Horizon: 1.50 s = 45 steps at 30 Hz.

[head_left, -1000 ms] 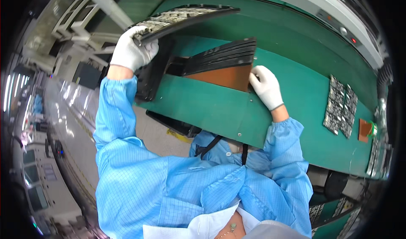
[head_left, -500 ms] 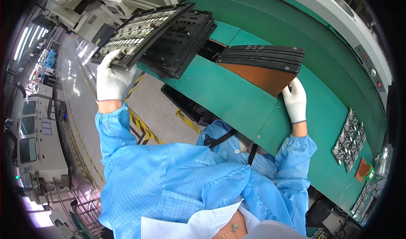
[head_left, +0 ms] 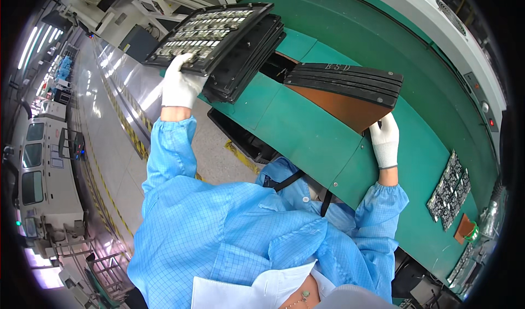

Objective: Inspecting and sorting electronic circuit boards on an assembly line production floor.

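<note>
My left hand [head_left: 183,86], in a white knit glove, grips the near edge of a black tray [head_left: 188,64] filled with rows of small circuit boards. This tray is above and partly over a stack of similar black trays [head_left: 249,68] at the far left end of the green bench; whether it touches them I cannot tell. On the right, my gloved right hand [head_left: 386,139] is closed at the near lower corner of a stack of black plates [head_left: 350,81] with a brown underside [head_left: 342,108]. Those plates look tilted up. My right fingertips are partly hidden behind the corner.
The green bench [head_left: 295,126] runs from far left to near right, below a long pale machine housing [head_left: 454,52]. Circuit board panels [head_left: 449,191] lie at its right end, beside a brown piece [head_left: 464,228] and a green roll [head_left: 473,232]. A walkway with yellow-black floor tape [head_left: 124,124] is left.
My left hand has moved right with the filled tray, which now sits further over the tray stack and looks flatter. My right hand remains at the plates' corner. The view has shifted slightly.
</note>
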Tool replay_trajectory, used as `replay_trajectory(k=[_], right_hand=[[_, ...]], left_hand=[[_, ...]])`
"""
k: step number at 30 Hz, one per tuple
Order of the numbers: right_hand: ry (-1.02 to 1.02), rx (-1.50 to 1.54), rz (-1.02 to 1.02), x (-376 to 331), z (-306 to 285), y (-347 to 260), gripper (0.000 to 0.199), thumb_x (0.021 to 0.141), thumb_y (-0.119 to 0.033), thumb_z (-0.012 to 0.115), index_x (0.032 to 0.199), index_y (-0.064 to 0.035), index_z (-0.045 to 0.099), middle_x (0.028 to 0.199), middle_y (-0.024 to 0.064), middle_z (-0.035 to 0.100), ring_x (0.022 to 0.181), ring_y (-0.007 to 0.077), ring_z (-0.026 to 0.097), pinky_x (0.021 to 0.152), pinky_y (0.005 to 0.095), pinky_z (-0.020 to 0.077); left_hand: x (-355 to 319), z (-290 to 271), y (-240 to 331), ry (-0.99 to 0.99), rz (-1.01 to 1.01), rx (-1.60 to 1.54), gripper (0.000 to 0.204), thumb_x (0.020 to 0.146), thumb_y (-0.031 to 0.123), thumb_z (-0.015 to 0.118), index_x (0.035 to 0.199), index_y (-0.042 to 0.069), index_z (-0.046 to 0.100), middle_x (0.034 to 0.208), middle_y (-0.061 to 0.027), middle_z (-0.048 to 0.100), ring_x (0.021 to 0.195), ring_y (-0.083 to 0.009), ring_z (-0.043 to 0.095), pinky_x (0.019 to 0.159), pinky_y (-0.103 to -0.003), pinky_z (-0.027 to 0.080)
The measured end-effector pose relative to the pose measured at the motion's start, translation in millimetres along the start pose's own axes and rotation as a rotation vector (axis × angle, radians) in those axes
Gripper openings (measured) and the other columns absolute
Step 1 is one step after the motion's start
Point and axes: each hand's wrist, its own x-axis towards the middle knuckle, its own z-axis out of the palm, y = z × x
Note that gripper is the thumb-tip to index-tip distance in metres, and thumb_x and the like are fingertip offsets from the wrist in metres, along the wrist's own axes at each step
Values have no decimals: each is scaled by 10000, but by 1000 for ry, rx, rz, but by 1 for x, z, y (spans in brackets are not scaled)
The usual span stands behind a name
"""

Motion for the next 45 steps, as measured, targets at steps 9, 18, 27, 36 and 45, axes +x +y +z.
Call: replay_trajectory(k=[9, 18, 27, 36, 45], right_hand=[[-125, -48, 91, 1, -7, -1, 228, 970, -144, 622, 1138, 9, 631, 961, 138, 686, 856, 236, 677, 777, 341, 532], [-55, -31, -13, 0, -3, -8, 193, 939, -136, 628, 1076, 0, 634, 925, 150, 657, 804, 286, 652, 742, 369, 526], [-119, -23, -4, -2, -3, 6, 215, 991, -95, 601, 1160, 37, 611, 1006, 121, 675, 872, 186, 657, 796, 314, 528], [-163, 78, 66, -2, -5, 5, 225, 1010, -88, 585, 1178, 60, 596, 1004, 118, 674, 848, 164, 654, 769, 299, 531], [-154, 71, 73, -4, -2, 9, 274, 1010, -103, 590, 1226, 65, 588, 1106, 146, 684, 1012, 209, 650, 905, 329, 509]], left_hand=[[3, -6, -10, -12, -206, 180, 218, 937, 109, 651, 1131, 11, 633, 1185, -170, 668, 1086, -324, 662, 944, -510, 572], [-15, -35, 18, 47, -418, 597, 283, 918, 330, 754, 888, 56, 688, 757, -102, 707, 697, -272, 702, 599, -360, 548], [-16, -44, 13, 84, -238, 548, 266, 923, 285, 764, 945, 32, 687, 785, -131, 719, 711, -283, 727, 597, -349, 571], [-27, -28, 24, 61, -101, 1328, 592, 936, 534, 674, 860, -52, 712, 719, -135, 697, 574, -240, 694, 529, -319, 562], [-58, -3, -12, -290, 812, 1864, 654, 769, 487, 811, 1251, 75, 649, 1036, -123, 626, 944, -307, 653, 841, -387, 534]])
